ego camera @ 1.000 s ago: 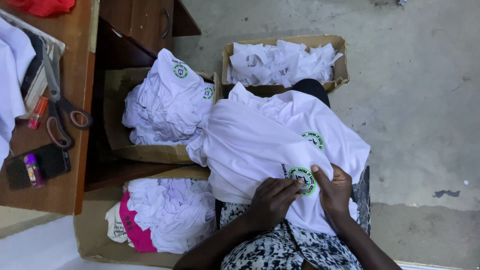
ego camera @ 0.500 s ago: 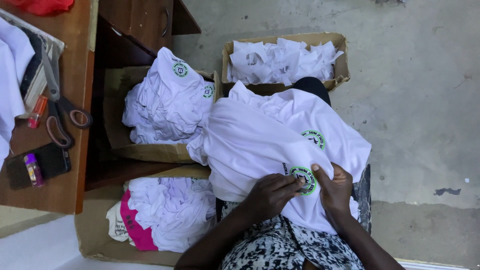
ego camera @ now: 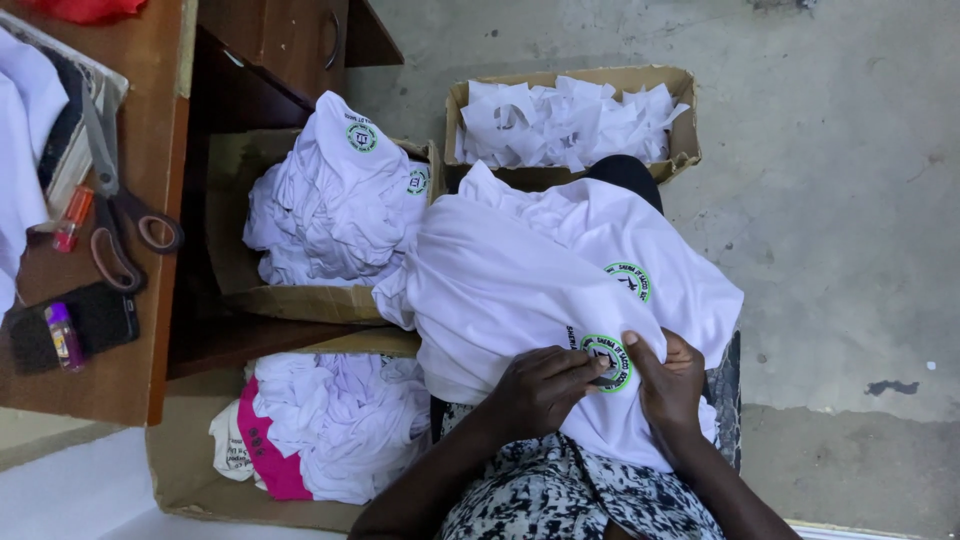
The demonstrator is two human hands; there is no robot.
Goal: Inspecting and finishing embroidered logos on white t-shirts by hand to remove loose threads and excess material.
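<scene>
A white shirt point(ego camera: 520, 290) is draped over the lap, above a black-and-white patterned garment point(ego camera: 560, 500). Its round green-rimmed badge point(ego camera: 606, 362) is pinched by the left hand point(ego camera: 540, 390), the fingers bent and closed on the cloth at the badge's edge. The cloth just right of the badge is pressed by the right hand point(ego camera: 668, 385), thumb laid against the badge and fingers curled over the fabric (whether cloth is actually gripped beneath them cannot be told). A second badge point(ego camera: 628, 281) is seen higher on the same heap. To the left, a cardboard box point(ego camera: 180, 470) holds white and pink garments, and a further box point(ego camera: 300, 300) is piled with white shirts. Beyond the knees, a third box point(ego camera: 680, 90) is filled with white paper scraps. On the wooden desk point(ego camera: 130, 340) at far left, scissors point(ego camera: 120, 215) are laid.
</scene>
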